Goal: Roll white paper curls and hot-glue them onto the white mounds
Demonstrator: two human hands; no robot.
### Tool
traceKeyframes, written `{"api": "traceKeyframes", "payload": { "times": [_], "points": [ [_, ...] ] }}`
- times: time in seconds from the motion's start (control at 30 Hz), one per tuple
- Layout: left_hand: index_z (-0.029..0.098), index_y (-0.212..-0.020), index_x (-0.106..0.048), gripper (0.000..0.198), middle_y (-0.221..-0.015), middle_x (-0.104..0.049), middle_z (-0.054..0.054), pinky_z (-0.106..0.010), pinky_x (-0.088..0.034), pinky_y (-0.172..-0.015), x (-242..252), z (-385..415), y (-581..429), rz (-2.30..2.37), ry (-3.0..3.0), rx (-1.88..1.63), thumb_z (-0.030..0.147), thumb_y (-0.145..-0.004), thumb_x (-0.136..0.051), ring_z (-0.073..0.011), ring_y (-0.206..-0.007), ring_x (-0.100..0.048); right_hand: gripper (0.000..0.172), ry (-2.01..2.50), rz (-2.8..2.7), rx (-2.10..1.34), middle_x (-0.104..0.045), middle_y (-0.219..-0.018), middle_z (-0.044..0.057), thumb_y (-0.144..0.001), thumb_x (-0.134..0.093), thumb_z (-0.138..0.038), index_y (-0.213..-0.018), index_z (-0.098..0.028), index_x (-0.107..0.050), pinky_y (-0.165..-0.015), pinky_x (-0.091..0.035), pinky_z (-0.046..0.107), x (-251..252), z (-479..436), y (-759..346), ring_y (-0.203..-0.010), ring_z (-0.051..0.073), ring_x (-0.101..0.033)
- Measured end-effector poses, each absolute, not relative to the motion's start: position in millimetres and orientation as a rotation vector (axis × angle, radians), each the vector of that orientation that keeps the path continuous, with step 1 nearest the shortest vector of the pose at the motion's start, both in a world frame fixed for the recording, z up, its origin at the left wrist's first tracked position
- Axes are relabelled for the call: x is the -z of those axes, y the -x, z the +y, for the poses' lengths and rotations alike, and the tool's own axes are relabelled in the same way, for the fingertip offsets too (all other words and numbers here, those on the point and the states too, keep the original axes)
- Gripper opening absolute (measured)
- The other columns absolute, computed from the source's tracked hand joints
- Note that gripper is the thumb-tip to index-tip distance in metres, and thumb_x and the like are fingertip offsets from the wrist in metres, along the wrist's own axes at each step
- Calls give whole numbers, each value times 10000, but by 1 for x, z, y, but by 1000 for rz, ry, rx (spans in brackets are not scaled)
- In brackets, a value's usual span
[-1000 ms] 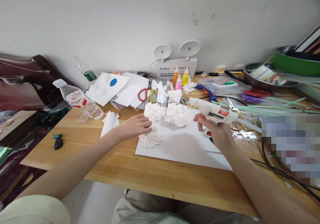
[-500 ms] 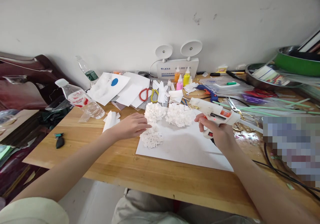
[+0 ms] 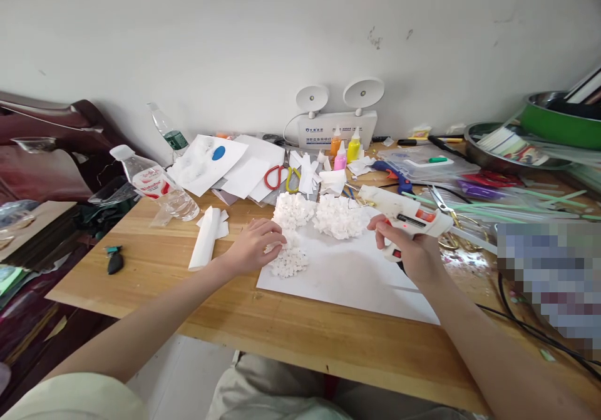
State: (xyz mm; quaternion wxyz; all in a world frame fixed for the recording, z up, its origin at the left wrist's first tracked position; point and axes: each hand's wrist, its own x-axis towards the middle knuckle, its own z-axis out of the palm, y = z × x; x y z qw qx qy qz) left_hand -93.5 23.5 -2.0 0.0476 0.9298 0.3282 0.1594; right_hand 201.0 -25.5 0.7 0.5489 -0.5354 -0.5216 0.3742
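"Three white bunches [image 3: 342, 218] counted. Formed?"

"Look complete, in my judgement. The near bunch [image 3: 291, 262] lies at the left hand's [image 3: 256, 245] fingertips, on the white sheet [image 3: 352, 282]; the other two lie beyond them."

"Left grip?"

"Fingers half-curled. Cannot tell whether they touch or hold anything."

"Right hand [image 3: 419, 254]?"

"Fingers wrapped round the glue gun [image 3: 398, 212], its nozzle out past the fingertips."

"Left to do?"

"Unclear: any glue joining bunches to sheet does not show."
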Motion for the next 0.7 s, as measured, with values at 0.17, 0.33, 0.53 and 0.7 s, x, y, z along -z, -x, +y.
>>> {"api": "traceKeyframes", "payload": {
  "times": [0.17,0.33,0.53,0.7],
  "points": [
    [188,-853,-591,108,-894,-565,-49,-331,-398,-780,5,19,95,1049,-2747,-588,187,-783,-508,-168,-853,-511,161,1261,-1242,-884,-524,-482,-3,-732,-558,-342,-628,-220,-568,-440,-365,261,-1,-27,-200,-644,199,-589],
    [193,-858,-605,108,-878,-584,-47,-329,-379,-774,8,18,90,1018,-2821,-624,204,-805,-511,-172,-868,-503,155,1251,-1256,-890,-519,-483,0,-746,-552,-333,-637,-224,-559,-456,-370,262,-1,-27,-201,-712,214,-598],
    [217,-911,-617,172,-858,-586,-40,-321,-365,-753,13,18,87,1009,-2905,-597,163,-815,-484,-166,-833,-498,171,1224,-1268,-866,-514,-473,-5,-742,-562,-333,-615,-219,-561,-506,-396,270,0,-26,-201,-731,215,-598],
    [201,-904,-601,151,-869,-590,-41,-326,-364,-772,12,16,92,1061,-2821,-661,169,-802,-494,-169,-855,-502,180,1217,-1284,-849,-514,-477,-7,-746,-550,-327,-606,-216,-562,-529,-407,269,0,-26,-201,-751,214,-597]
  ]
}}
